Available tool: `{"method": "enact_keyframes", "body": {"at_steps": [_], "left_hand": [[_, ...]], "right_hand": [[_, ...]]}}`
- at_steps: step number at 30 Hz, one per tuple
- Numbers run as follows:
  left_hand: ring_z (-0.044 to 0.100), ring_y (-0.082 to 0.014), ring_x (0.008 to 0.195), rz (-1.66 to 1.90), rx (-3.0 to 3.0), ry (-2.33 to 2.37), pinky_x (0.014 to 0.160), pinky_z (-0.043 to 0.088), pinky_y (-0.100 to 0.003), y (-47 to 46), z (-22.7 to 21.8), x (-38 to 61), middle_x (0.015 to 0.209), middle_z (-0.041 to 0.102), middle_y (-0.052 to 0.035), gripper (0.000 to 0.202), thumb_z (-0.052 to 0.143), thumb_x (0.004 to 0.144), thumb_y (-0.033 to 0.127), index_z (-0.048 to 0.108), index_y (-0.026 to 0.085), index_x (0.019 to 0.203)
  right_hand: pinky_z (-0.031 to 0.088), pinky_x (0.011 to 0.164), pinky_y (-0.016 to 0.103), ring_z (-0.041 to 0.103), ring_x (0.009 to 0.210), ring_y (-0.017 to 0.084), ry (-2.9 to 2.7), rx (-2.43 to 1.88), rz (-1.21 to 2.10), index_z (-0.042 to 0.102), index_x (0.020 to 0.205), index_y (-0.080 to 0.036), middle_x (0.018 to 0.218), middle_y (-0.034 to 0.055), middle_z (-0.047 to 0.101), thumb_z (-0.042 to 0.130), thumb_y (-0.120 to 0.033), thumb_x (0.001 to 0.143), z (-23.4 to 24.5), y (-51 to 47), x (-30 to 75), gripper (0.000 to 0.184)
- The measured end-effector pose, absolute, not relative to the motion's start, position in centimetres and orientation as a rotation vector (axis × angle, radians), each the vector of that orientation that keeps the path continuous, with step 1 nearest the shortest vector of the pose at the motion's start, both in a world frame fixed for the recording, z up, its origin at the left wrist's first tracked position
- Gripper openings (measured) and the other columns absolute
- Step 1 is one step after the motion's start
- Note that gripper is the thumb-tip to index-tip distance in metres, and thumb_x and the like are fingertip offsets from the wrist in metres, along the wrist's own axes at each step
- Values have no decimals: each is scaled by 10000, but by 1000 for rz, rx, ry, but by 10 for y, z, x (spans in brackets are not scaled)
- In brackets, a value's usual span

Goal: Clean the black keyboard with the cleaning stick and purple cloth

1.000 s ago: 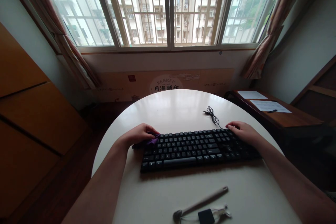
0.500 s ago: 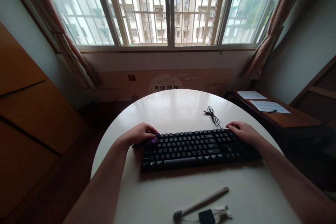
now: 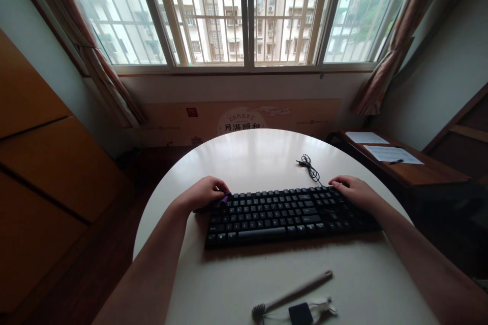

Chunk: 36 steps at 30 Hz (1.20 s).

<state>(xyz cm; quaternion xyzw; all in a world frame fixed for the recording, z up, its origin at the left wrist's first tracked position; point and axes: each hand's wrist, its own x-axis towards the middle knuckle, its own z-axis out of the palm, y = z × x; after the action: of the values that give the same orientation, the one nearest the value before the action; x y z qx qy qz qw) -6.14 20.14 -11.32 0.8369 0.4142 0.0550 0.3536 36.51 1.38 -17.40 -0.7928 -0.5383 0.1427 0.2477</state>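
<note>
Less purple cloth (image 3: 224, 201) shown now, pinched by L hand (image 3: 208, 192) fingers, prob. bunched tighter at kybd (image 3: 274, 213) corner; R hand (image 3: 354, 192): grip can't be told.

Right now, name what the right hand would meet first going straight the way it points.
Probably the looped black cable behind the keyboard; the right hand points left and slightly forward towards it, though fingertip height is hard to judge.

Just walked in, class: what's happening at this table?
A person's left hand holds a purple cloth at the far left corner of a black keyboard. The right hand rests on the keyboard's right end. Its cable lies bundled behind; a brush lies in front.
</note>
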Motion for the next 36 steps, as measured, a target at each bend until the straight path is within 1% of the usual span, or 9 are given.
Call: {"method": "enact_keyframes", "body": {"at_steps": [5, 7, 10, 12, 17, 21, 25, 31, 36], "left_hand": [[640, -204, 759, 74, 2004, 1028, 611, 476, -256, 198, -110, -65, 887, 726, -54, 371, 629, 732, 461, 731, 186, 959], [640, -212, 786, 81, 1988, 1020, 632, 483, -260, 196, -109, -64, 906, 723, -61, 407, 648, 717, 499, 727, 181, 958], [642, -230, 843, 109, 2050, 998, 714, 501, -279, 194, -108, -59, 936, 720, -62, 393, 666, 686, 492, 722, 181, 919], [643, -236, 858, 114, 2098, 999, 741, 504, -287, 192, -109, -54, 932, 718, -59, 363, 654, 680, 467, 712, 182, 897], [646, -238, 846, 109, 2164, 1065, 706, 501, -288, 189, -111, -45, 897, 710, -56, 296, 618, 677, 412, 679, 181, 850], [646, -232, 824, 114, 2146, 1081, 705, 492, -290, 191, -113, -46, 870, 715, -54, 291, 611, 697, 421, 682, 174, 832], [648, -230, 827, 137, 2125, 1056, 718, 485, -287, 194, -114, -49, 871, 726, -54, 327, 627, 716, 455, 704, 167, 849], [651, -236, 893, 257, 2158, 972, 804, 485, -294, 194, -119, -45, 946, 746, -52, 368, 642, 738, 490, 749, 182, 908], [658, -230, 900, 177, 2117, 871, 814, 493, -287, 193, -119, -45, 974, 749, -47, 393, 639, 756, 495, 752, 183, 966]], "right_hand": [[440, 885, 342, 616, 1013, 256, -1480, -2162, 389, 703, 971, -228, 1052, 54, 704, 451, -442, 852, -174, 14, 366, 351], [441, 884, 345, 617, 1008, 255, -1486, -2163, 392, 701, 970, -224, 1048, 58, 703, 446, -442, 856, -174, 15, 366, 355], [441, 891, 347, 617, 1009, 255, -1490, -2158, 392, 703, 968, -224, 1048, 58, 704, 449, -437, 853, -174, 15, 366, 351], [441, 894, 348, 617, 1010, 257, -1489, -2153, 393, 706, 967, -225, 1051, 58, 705, 455, -437, 848, -174, 15, 366, 350], [448, 887, 349, 618, 1010, 262, -1481, -2160, 385, 712, 972, -223, 1058, 63, 704, 461, -444, 841, -174, 14, 366, 359], [446, 895, 352, 615, 1017, 259, -1479, -2174, 382, 710, 974, -225, 1067, 60, 700, 454, -439, 847, -174, 14, 365, 358], [449, 893, 353, 615, 1026, 263, -1484, -2177, 389, 705, 979, -225, 1068, 59, 700, 452, -439, 856, -172, 14, 364, 353], [450, 896, 357, 615, 1029, 267, -1487, -2163, 381, 705, 975, -223, 1070, 62, 702, 453, -429, 860, -172, 13, 363, 345], [452, 882, 343, 621, 1019, 263, -1493, -2159, 377, 708, 970, -223, 1060, 58, 708, 456, -422, 854, -173, 14, 364, 341]]}}
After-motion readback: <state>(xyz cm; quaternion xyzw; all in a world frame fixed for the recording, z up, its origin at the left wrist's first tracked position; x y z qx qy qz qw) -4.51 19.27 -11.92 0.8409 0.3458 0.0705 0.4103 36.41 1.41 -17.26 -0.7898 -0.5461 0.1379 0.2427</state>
